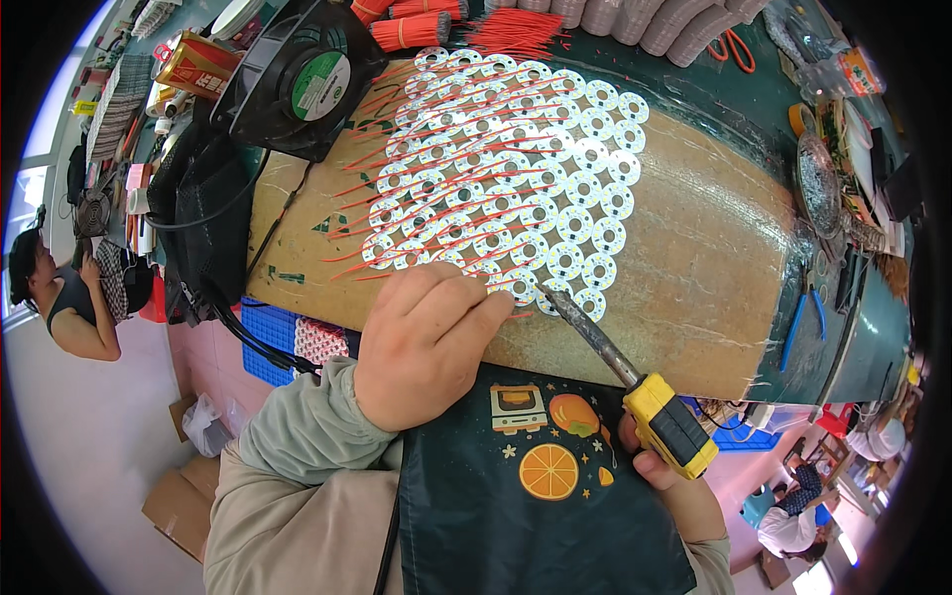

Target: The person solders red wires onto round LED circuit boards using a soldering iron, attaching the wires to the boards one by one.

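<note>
One round label (320, 89) marks a fan (270, 84) beside ring boards (516, 178).

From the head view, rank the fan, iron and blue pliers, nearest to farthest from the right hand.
1. Iron: held in the right hand.
2. Blue pliers: to the right.
3. Fan: far left, beyond the boards.

Ring boards (580, 178) rowed; red wires (347, 260) across; soldering iron (617, 362) tilted.

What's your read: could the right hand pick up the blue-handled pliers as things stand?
Probably not: the right hand is already full with the soldering iron, though nothing seems to cover the pliers' blue handles.
</note>
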### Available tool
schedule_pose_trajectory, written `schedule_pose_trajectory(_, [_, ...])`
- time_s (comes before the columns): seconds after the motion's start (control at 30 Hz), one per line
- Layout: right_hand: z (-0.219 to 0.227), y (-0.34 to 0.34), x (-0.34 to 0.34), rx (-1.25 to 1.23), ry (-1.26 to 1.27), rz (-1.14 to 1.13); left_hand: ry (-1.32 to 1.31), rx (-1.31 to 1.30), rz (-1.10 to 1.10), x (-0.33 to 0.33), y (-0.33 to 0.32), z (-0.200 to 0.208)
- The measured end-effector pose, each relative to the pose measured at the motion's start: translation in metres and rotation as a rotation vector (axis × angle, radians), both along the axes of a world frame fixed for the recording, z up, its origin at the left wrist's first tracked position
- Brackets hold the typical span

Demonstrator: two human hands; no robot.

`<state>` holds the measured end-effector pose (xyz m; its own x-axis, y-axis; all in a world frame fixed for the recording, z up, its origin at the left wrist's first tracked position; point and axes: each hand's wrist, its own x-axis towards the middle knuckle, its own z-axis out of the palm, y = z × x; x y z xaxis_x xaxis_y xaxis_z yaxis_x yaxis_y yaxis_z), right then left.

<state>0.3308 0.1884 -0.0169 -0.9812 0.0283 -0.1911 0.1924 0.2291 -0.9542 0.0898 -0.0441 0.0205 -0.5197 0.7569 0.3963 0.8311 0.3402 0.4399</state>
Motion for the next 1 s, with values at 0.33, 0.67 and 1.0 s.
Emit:
schedule_pose_trajectory(0.33, [0.008, -0.003, -0.009, -0.035, 0.03, -0.034, -0.078, -0.025, -0.032, 0.003, 0.001, -0.01])
schedule_pose_trajectory(0.67, [0.01, -0.006, -0.014, -0.007, 0.095, -0.033, -0.092, -0.021, -0.035, 0.003, 0.001, -0.011])
schedule_pose_trajectory(1.0, [0.003, -0.001, -0.008, 0.066, 0.11, 0.041, -0.09, -0.022, -0.036, 0.003, 0.001, -0.011])
